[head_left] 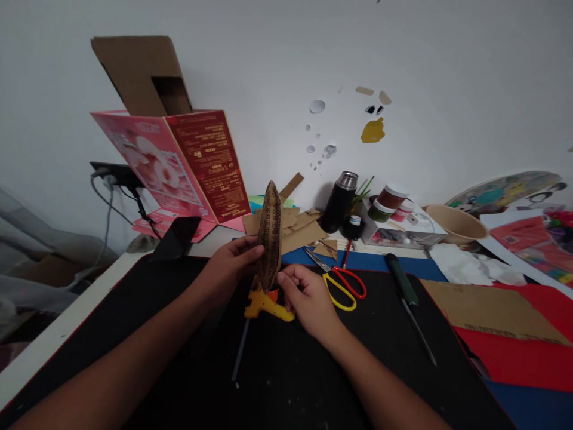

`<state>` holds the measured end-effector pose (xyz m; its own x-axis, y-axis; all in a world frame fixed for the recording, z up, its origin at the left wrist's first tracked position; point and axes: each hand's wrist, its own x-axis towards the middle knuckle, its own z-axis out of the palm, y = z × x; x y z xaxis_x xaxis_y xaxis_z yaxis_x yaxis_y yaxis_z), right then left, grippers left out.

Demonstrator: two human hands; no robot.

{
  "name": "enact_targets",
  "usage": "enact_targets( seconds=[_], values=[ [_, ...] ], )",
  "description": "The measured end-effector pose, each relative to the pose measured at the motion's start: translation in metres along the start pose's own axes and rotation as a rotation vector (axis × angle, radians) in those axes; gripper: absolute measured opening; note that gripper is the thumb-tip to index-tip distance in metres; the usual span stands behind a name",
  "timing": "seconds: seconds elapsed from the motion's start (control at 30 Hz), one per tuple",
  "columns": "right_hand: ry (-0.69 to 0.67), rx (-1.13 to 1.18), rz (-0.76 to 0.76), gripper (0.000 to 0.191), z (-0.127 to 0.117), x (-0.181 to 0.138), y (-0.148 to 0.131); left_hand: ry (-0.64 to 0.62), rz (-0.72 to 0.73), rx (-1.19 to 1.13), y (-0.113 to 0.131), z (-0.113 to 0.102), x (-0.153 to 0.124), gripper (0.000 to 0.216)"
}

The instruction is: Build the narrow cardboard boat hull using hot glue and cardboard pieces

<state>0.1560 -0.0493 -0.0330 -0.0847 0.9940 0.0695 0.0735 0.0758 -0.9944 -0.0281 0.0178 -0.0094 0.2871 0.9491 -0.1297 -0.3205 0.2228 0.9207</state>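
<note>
A long brown cardboard piece (270,233), pointed at both ends and patterned with dark lines, stands upright between my hands. My left hand (237,263) pinches its left edge, thumb on the near side. At its lower right edge, the thumb and bent fingers of my right hand (307,292) are closed on the piece. Behind and below it on the black mat (188,382) lies a yellow hot glue gun (268,306) with an orange trigger, partly covered by the piece and my right fingers. A grey glue stick (240,349) points from it towards me.
Scissors (342,286) and a green-handled knife (409,298) lie at the right. Cardboard scraps (299,236), a black flask (338,206) and paint jars (387,202) are at the back. A pink box (170,167) and a phone (175,237) stand left; cardboard (492,307) lies far right.
</note>
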Motion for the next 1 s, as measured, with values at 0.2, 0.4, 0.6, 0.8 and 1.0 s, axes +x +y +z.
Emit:
enact_targets(
  seconds=[0.2,0.4,0.6,0.8,1.0],
  values=[
    [0.088,0.012,-0.024,0.039,-0.008,0.003,-0.003,0.003,0.032,-0.009,0.003,0.000,0.001,0.043],
    [0.193,0.157,-0.002,0.042,-0.019,0.012,-0.005,0.036,0.042,0.000,0.006,-0.003,0.003,0.045],
    [0.273,0.237,-0.016,0.054,-0.027,0.017,-0.004,0.016,0.052,-0.026,0.005,-0.006,0.004,0.041],
    [0.133,0.071,-0.005,0.044,-0.024,0.017,0.002,0.013,0.055,-0.032,0.000,-0.006,0.004,0.033],
    [0.113,0.120,-0.008,0.041,-0.021,0.017,0.002,0.009,0.056,-0.028,0.000,-0.005,0.004,0.038]
  ],
)
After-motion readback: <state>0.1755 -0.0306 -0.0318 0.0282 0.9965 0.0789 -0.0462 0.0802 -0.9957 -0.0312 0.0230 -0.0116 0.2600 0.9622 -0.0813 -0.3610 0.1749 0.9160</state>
